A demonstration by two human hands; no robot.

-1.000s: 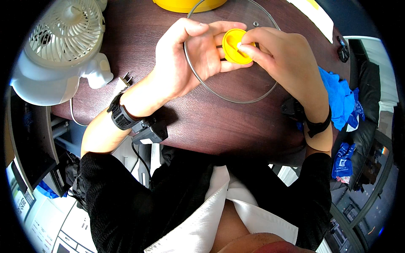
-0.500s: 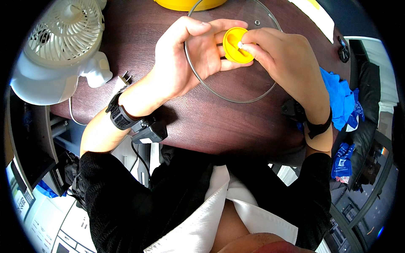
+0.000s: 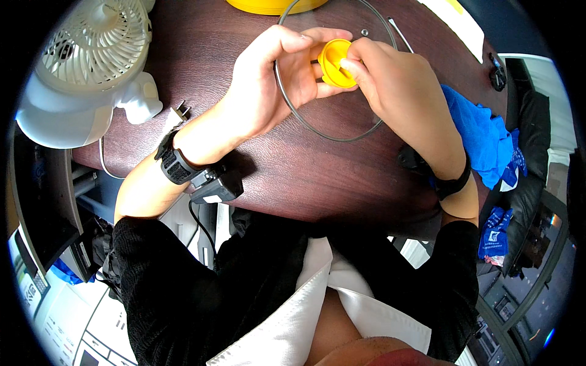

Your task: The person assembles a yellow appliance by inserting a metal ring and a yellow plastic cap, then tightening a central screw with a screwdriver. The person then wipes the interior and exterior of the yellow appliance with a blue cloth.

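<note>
Surface: I see a dark brown table (image 3: 305, 177) | far-left corner: white fan (image 3: 91, 67) with plug (image 3: 179, 112) beside | far edge, centre: clear glass lid (image 3: 342, 116), yellow dish (image 3: 274, 5) | right edge: blue cloth (image 3: 482, 137)

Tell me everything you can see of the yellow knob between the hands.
The yellow knob is small, round and looks like smooth plastic, with a rim around a hollow face. It is held tilted above the clear glass lid that lies on the dark wooden table. The left hand grips it from the left, thumb under it; the right hand pinches its right edge with its fingertips. Its far side is hidden.
</note>
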